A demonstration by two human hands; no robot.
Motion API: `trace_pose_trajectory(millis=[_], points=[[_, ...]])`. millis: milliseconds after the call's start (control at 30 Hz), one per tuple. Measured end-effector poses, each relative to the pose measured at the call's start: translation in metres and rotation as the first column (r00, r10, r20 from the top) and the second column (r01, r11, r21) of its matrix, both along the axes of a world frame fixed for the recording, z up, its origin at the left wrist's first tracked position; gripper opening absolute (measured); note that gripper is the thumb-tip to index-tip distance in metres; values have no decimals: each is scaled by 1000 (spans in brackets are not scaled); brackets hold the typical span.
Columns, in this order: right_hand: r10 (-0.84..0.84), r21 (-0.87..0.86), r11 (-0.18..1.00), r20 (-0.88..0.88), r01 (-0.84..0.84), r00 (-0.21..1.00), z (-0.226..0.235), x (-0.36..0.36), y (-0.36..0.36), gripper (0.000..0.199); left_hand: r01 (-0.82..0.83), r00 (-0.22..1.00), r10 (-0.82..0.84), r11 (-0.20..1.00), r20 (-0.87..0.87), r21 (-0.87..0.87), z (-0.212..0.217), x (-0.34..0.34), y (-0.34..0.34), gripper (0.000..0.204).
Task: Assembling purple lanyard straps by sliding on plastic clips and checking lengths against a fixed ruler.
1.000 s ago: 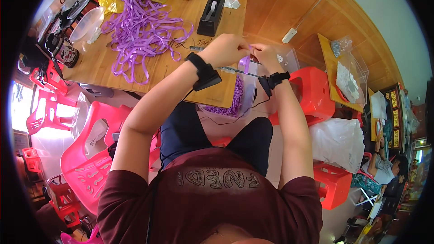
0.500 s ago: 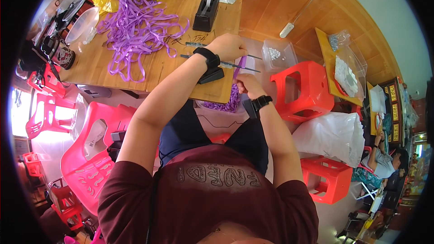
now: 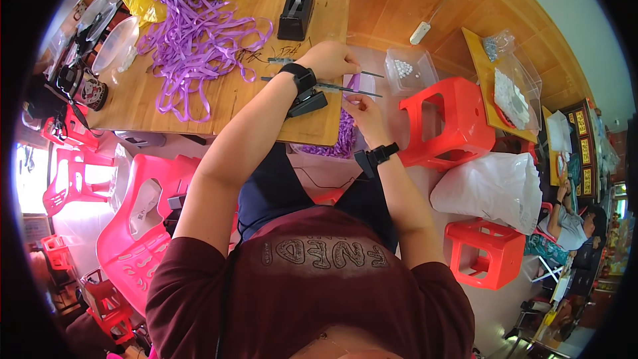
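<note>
Two thin dark rods point(image 3: 359, 91) jut out past the right edge of the wooden table, one above the other. A short stretch of purple ribbon point(image 3: 353, 84) lies across them. My left hand point(image 3: 329, 61) reaches over the table corner, its fingertips pinched at the ribbon's upper end beside the upper rod. Just below the lower rod, my right hand point(image 3: 367, 118) pinches the ribbon between thumb and fingers. Beneath the table edge, a clear tub holds a heap of short purple ribbon pieces point(image 3: 344, 136). My left forearm partly covers a black block point(image 3: 308, 104) at the rods' base.
Loose purple ribbon point(image 3: 199, 53) spills from a yellow bag point(image 3: 143, 0) across the table. A black tape dispenser point(image 3: 297, 13) stands at its far side. Rightward are a clear box of white pieces point(image 3: 410, 73), red stools point(image 3: 458, 116) and a white sack point(image 3: 488, 189). Another person sits far right.
My right hand has risen a little toward the lower rod, and the ribbon stretch between my hands is shorter. My left hand stays beside the rods. The whole view has shifted slightly.
</note>
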State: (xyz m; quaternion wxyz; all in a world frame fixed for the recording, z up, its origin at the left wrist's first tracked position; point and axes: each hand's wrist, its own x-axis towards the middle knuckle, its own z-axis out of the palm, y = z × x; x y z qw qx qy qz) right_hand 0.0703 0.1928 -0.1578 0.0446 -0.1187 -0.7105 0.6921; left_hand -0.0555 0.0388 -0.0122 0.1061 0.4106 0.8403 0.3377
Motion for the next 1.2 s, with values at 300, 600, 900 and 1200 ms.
trace_pose_trajectory(millis=[300, 600, 900, 1200], points=[[-257, 330, 899, -131, 287, 957, 6, -23, -23, 28, -30, 998, 32, 999, 45, -39, 0, 2, -2, 29], [-139, 47, 989, -32, 141, 990, -29, -19, -20, 22, 2, 1000, -2, 1000, 14, -11, 0, 1, 0, 29], [140, -38, 990, 74, -137, 987, 17, 114, -32, 18, -27, 996, 31, 998, 78, -55, -1, 0, 0, 32], [373, -475, 829, 73, -297, 925, 58, 134, -29, 31, 14, 1000, -14, 1000, -17, -1, -5, -2, 1, 32]])
